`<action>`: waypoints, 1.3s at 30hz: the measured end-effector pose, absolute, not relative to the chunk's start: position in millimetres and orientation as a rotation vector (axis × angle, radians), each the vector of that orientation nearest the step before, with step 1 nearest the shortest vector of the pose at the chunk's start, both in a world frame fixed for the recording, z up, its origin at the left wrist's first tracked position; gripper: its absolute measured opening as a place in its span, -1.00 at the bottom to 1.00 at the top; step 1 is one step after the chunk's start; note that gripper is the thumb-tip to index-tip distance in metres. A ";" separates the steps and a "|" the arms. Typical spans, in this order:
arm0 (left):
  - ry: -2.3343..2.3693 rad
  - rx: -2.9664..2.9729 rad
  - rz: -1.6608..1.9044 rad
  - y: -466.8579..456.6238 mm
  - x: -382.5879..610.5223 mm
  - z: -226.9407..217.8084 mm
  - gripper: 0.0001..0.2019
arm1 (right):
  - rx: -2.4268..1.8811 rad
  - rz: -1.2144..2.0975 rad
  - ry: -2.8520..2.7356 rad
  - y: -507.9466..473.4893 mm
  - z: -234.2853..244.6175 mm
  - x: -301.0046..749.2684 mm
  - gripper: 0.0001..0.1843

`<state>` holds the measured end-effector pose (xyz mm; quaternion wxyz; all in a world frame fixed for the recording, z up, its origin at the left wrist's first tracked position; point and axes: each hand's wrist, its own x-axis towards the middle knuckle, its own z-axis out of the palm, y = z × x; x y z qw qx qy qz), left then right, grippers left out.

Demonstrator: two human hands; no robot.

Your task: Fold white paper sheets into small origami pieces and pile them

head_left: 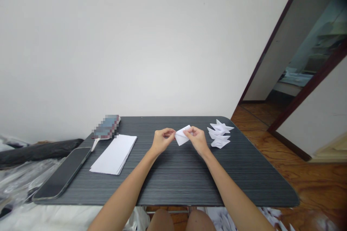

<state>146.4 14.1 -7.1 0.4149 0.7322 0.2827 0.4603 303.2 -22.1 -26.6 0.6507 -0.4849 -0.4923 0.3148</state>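
Note:
A small folded piece of white paper point(181, 138) is held up over the middle of the dark table. My left hand point(162, 140) pinches its left corner between thumb and fingertips. On the other side, my right hand point(197, 138) grips the paper's right part, thumb on the near face. Just right of that hand, several folded paper boats point(220, 133) stand close together in a row. Left of my arms lies a stack of white paper sheets point(114, 154) with slightly uneven edges.
A phone point(63, 173) lies at the table's left edge, below a blurred-out object point(106, 127). The dark table point(179, 187) meets a white wall point(162, 43). Plastic-wrapped things point(29, 177) crowd the left side. More folded white paper point(223, 219) lies below the front edge.

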 end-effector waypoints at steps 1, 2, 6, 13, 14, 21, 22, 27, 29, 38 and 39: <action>0.700 1.820 1.141 14.1 146.7 -7.3 -0.84 | -1.120 0.701 -1.128 -22.3 -26.4 303.1 -0.76; 0.690 1.801 1.123 14.2 147.0 -7.1 -0.84 | -1.134 0.689 -1.136 -22.7 -25.9 302.9 -0.75; 0.663 1.731 0.978 13.5 148.2 -4.7 -0.82 | -1.170 0.657 -1.171 -25.4 -22.2 301.0 -0.75; 0.598 1.668 0.833 13.1 151.8 -9.4 -0.74 | -1.170 0.658 -1.205 -26.7 -21.8 301.1 -0.75; 0.594 1.665 0.829 13.2 152.1 -10.2 -0.73 | -1.169 0.662 -1.205 -26.5 -22.3 301.5 -0.74; 0.620 1.600 0.843 11.8 149.4 -3.8 -0.56 | -0.988 1.018 -1.058 -28.5 -19.0 300.4 -0.54; 0.622 1.598 0.842 11.9 148.6 -2.3 -0.52 | -0.962 1.064 -1.036 -29.3 -18.1 300.0 -0.44; 0.608 1.582 0.817 12.7 146.7 -0.8 -0.46 | -0.923 1.091 -1.046 -31.1 -17.3 299.7 -0.26; 0.597 1.582 0.798 12.5 147.0 -2.0 -0.43 | -0.934 1.063 -1.067 -30.5 -18.8 300.1 -0.26; 0.574 1.544 0.739 17.0 145.5 -5.1 -0.47 | -0.979 1.079 -1.159 -32.3 -17.2 304.9 -0.41; 0.585 1.534 0.750 18.6 144.5 -5.1 -0.49 | -0.971 1.096 -1.170 -33.2 -15.7 305.9 -0.46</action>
